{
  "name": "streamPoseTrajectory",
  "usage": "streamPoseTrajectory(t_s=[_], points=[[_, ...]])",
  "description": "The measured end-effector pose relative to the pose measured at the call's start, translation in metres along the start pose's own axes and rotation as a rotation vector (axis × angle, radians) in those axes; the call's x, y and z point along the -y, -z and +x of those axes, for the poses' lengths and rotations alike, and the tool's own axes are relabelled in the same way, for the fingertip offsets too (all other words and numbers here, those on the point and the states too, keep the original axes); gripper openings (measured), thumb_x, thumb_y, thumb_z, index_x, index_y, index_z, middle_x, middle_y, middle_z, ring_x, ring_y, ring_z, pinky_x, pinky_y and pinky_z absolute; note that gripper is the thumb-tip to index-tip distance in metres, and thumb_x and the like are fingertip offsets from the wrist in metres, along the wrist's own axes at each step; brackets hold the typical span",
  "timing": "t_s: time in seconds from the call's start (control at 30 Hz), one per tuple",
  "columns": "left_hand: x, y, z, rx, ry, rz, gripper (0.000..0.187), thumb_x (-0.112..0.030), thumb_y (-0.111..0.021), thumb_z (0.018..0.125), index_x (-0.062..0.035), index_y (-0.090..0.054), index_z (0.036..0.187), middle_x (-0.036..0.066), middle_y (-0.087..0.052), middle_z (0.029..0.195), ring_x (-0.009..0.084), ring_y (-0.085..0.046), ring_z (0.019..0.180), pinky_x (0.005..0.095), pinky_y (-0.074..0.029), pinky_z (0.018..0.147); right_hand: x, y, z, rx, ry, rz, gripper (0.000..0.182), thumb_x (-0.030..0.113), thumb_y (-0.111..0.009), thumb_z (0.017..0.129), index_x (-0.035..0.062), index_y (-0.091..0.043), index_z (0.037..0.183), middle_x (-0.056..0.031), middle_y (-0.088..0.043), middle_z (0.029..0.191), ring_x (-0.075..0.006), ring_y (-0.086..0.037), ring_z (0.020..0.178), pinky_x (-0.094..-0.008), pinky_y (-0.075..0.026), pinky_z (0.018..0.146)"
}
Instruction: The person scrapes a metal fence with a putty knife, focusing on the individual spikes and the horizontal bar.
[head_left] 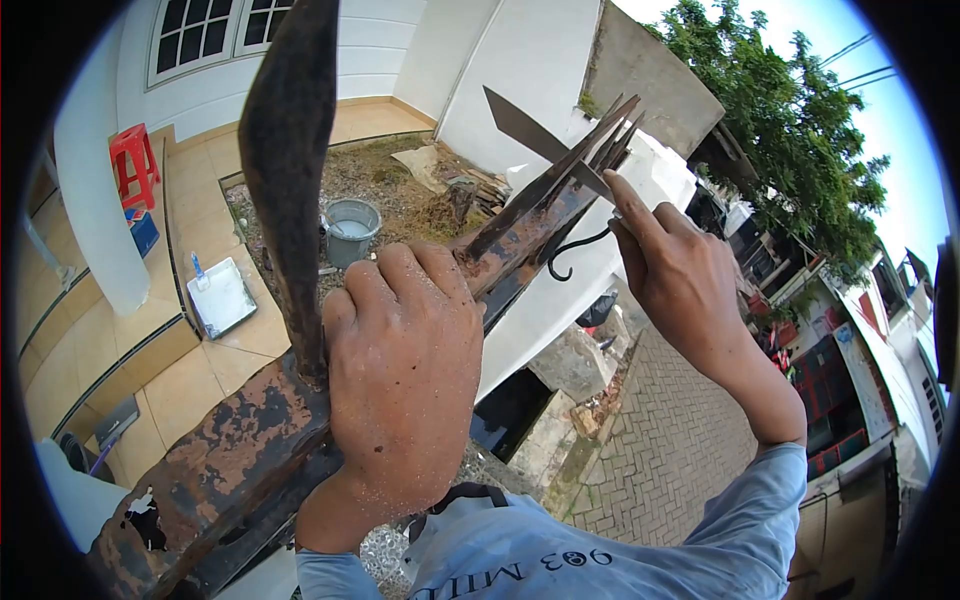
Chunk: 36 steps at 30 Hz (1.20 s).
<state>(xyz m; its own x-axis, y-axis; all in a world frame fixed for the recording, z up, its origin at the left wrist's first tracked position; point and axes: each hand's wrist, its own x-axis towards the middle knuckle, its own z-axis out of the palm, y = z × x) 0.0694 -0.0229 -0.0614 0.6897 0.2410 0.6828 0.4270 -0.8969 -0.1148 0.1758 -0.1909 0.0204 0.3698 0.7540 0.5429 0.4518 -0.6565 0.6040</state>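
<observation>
A rusty metal beam [230, 450] with flaking dark paint runs from the lower left up to the middle right. Pointed metal blades [290, 160] stick up from it. My left hand [405, 370] is closed over the beam beside the tall blade. At the upper right my right hand [680, 265] pinches a thin flat piece of metal [592, 180] near the beam's far spikes, its index finger stretched along it. A dark curled hook [562, 262] hangs just left of that hand. The fingertips of my left hand are partly hidden behind the beam.
Below lie a grey bucket [352, 228], a white paint tray [222, 298] with a brush, and a red stool [135, 165]. A white wall [540, 320] passes under the beam. Brick paving [660, 430] lies lower right, with a tree [790, 130] beyond.
</observation>
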Motion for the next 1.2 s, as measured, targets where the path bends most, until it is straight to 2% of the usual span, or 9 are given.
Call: streamPoseTrajectory(t_s=[0.23,0.33,0.47,0.57,0.67,0.97,1.07,1.17,1.2], points=[[0.001,0.001,0.001,-0.033,0.002,-0.034,0.025,-0.026,-0.061,0.075,-0.0042,-0.059,0.088,0.003,-0.05,0.072,0.0146,-0.051,0.07,0.0285,-0.039,0.064,0.002,-0.006,-0.006,0.034,0.054,0.036,0.041,0.019,-0.054,0.089,0.0162,-0.046,0.129,-0.0091,-0.052,0.064,-0.0249,-0.054,0.046,-0.0382,-0.042,0.041],[0.001,-0.001,0.0,-0.017,-0.008,0.026,0.031,-0.032,-0.063,0.074,-0.0045,-0.059,0.088,0.003,-0.05,0.073,0.0148,-0.051,0.071,0.0282,-0.039,0.065,-0.016,-0.007,0.005,-0.195,-0.066,0.127,0.043,0.02,-0.056,0.088,0.0179,-0.047,0.13,-0.0079,-0.051,0.063,-0.0246,-0.052,0.044,-0.0382,-0.041,0.041],[0.002,0.004,0.001,0.012,-0.005,-0.057,0.039,-0.039,-0.066,0.073,-0.0048,-0.059,0.09,0.002,-0.051,0.075,0.0149,-0.052,0.073,0.0282,-0.04,0.066,-0.015,-0.016,-0.004,-0.053,0.068,0.057,0.043,0.021,-0.057,0.088,0.0183,-0.048,0.13,-0.0066,-0.05,0.061,-0.023,-0.05,0.043,-0.0367,-0.041,0.041],[0.001,0.005,-0.001,0.031,0.0,-0.07,0.042,-0.042,-0.066,0.074,-0.0048,-0.059,0.091,0.002,-0.051,0.076,0.015,-0.052,0.074,0.0282,-0.04,0.067,-0.033,-0.027,0.006,-0.247,0.005,0.226,0.043,0.023,-0.058,0.087,0.0213,-0.048,0.13,-0.0067,-0.052,0.064,-0.0245,-0.051,0.044,-0.0365,-0.042,0.042],[0.001,0.005,0.0,0.019,0.007,-0.074,0.043,-0.043,-0.066,0.074,-0.0048,-0.059,0.091,0.002,-0.051,0.076,0.0151,-0.052,0.074,0.0281,-0.041,0.067,-0.029,-0.031,-0.001,-0.112,0.15,0.128,0.045,0.02,-0.061,0.086,0.0204,-0.049,0.129,-0.0061,-0.051,0.062,-0.0228,-0.051,0.044,-0.0357,-0.042,0.041],[0.001,0.004,-0.002,0.008,-0.007,-0.043,0.045,-0.046,-0.067,0.072,-0.0056,-0.059,0.09,0.002,-0.052,0.075,0.0147,-0.053,0.073,0.0277,-0.041,0.067,-0.051,-0.04,0.013,-0.28,0.116,0.351,0.047,0.017,-0.062,0.084,0.0202,-0.049,0.129,-0.0067,-0.056,0.067,-0.0221,-0.055,0.048,-0.0349,-0.046,0.044],[0.002,0.006,0.0,0.0,-0.005,-0.043,0.044,-0.045,-0.067,0.073,-0.0053,-0.06,0.091,0.003,-0.053,0.075,0.0147,-0.054,0.073,0.0276,-0.042,0.067,-0.047,-0.039,0.009,-0.108,0.215,0.237,0.047,0.015,-0.062,0.083,0.0174,-0.051,0.128,-0.0085,-0.06,0.071,-0.0232,-0.059,0.052,-0.0351,-0.047,0.046],[0.001,0.006,-0.001,0.007,0.005,-0.045,0.042,-0.043,-0.066,0.075,-0.005,-0.06,0.091,0.003,-0.055,0.075,0.0151,-0.056,0.074,0.0273,-0.043,0.068,-0.058,-0.055,0.018,-0.351,0.155,0.467,0.049,0.018,-0.063,0.082,0.0211,-0.049,0.129,-0.0062,-0.058,0.07,-0.022,-0.056,0.051,-0.0347,-0.045,0.045],[0.001,0.007,-0.001,0.007,0.009,-0.044,0.041,-0.042,-0.066,0.076,-0.0049,-0.061,0.091,0.003,-0.056,0.075,0.0152,-0.056,0.074,0.0272,-0.043,0.068,-0.056,-0.056,0.014,-0.255,0.212,0.352,0.049,0.019,-0.064,0.082,0.0206,-0.05,0.128,-0.0063,-0.057,0.069,-0.022,-0.056,0.05,-0.0343,-0.045,0.045]])
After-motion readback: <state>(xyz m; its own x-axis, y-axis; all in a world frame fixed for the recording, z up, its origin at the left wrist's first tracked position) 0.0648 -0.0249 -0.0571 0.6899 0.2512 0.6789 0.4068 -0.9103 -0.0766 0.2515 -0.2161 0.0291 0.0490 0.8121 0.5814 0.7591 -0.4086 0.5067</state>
